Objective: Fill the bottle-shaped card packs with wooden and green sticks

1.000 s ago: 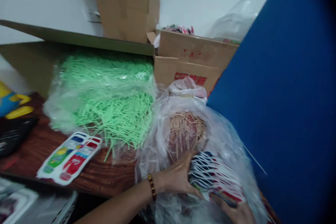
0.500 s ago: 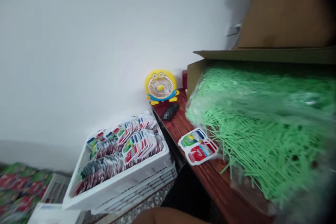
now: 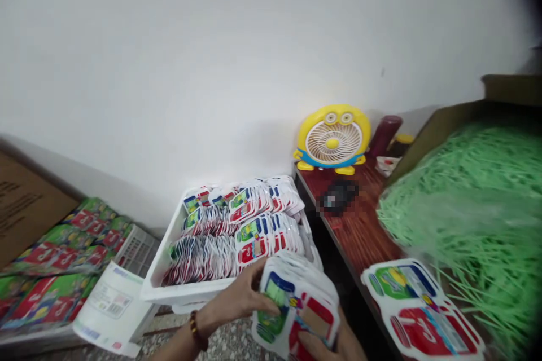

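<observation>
My left hand [image 3: 248, 293], with a beaded bracelet at the wrist, grips the left side of a stack of jar-shaped printed cards [image 3: 315, 299]. My right hand [image 3: 339, 344] closes on the same stack from the lower right, its thumb across the front card. The cards are white-edged with green, blue and red print. Just behind the stack is a white crate [image 3: 158, 271] packed with rows of similar cards [image 3: 254, 237]. More such cards [image 3: 423, 310] lie on the reddish-brown table [image 3: 359, 237] at the right.
A yellow fan [image 3: 334, 138], a black object [image 3: 339, 197], partly pixelated, and a dark red bottle [image 3: 384, 135] stand or lie on the table. At the right, a cardboard box [image 3: 440, 130] holds green sticks [image 3: 478, 208] in clear plastic. Green-and-red packages [image 3: 63, 259] sit at the left beside a white label sheet [image 3: 110, 307].
The view has swung left, away from the box of green sticks. Both hands now show, holding a stack of cards; before, only a blurred bit of skin showed at the bottom edge.
</observation>
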Available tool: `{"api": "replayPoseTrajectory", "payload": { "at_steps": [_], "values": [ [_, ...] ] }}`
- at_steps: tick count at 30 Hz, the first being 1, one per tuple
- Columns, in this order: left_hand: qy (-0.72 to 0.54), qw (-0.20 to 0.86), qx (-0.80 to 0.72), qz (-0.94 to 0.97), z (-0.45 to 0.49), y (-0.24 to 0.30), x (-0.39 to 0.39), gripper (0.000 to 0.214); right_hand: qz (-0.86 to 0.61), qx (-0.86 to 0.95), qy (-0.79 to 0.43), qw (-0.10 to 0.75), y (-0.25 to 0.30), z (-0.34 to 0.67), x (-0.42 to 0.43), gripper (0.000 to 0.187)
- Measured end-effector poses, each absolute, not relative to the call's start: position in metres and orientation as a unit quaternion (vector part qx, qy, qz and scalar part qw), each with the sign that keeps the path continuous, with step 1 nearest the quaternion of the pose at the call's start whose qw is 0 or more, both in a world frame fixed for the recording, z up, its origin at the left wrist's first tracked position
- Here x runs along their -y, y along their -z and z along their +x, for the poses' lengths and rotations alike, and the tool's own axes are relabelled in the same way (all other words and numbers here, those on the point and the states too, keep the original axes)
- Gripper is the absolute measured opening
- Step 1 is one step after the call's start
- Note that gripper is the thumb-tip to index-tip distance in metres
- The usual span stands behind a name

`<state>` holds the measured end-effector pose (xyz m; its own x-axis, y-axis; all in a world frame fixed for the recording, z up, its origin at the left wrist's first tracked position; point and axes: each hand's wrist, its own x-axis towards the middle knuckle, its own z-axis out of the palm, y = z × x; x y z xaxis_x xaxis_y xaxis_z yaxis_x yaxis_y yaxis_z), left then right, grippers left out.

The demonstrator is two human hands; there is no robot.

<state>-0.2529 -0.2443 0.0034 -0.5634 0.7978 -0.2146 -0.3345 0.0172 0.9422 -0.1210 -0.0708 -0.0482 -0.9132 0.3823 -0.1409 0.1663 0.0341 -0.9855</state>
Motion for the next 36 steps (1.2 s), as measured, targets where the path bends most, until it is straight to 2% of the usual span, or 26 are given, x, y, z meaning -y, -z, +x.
{"api": "replayPoseTrajectory", "payload": {
  "at_steps": [8, 11, 14, 19, 25, 27, 32, 36],
  "values": [
    [-0.636, 0.364, -0.657, 0.177, -0.349, 0.011, 0.324, 0.061, -0.217, 0.593, -0.773, -0.068, 0.07, -0.241, 0.15, 0.055],
    [-0.62, 0.293, -0.704, 0.182, -0.396, -0.001, 0.343, 0.054, -0.222, 0.5, -0.828, -0.125, 0.061, -0.29, 0.175, 0.063],
    [-0.554, 0.278, -0.763, 0.182, -0.443, -0.011, 0.355, 0.047, -0.216, 0.458, -0.854, -0.122, 0.054, -0.332, 0.195, 0.062],
    [-0.513, 0.302, -0.779, 0.198, -0.504, -0.016, 0.359, 0.045, -0.208, 0.395, -0.888, -0.113, 0.064, -0.381, 0.218, 0.057],
    [-0.49, 0.315, -0.779, 0.231, -0.544, -0.001, 0.337, 0.043, -0.267, 0.343, -0.9, -0.029, 0.091, -0.413, 0.23, 0.065],
    [-0.481, 0.327, -0.778, 0.239, -0.554, 0.008, 0.329, 0.044, -0.28, 0.351, -0.893, -0.028, 0.096, -0.417, 0.227, 0.065],
    [-0.44, 0.313, -0.805, 0.246, -0.567, 0.021, 0.328, 0.046, -0.271, 0.389, -0.875, -0.095, 0.093, -0.418, 0.224, 0.046],
    [-0.399, 0.213, -0.861, 0.234, -0.562, 0.028, 0.335, 0.056, -0.274, 0.402, -0.859, -0.159, 0.085, -0.413, 0.226, 0.026]
  ]
}}
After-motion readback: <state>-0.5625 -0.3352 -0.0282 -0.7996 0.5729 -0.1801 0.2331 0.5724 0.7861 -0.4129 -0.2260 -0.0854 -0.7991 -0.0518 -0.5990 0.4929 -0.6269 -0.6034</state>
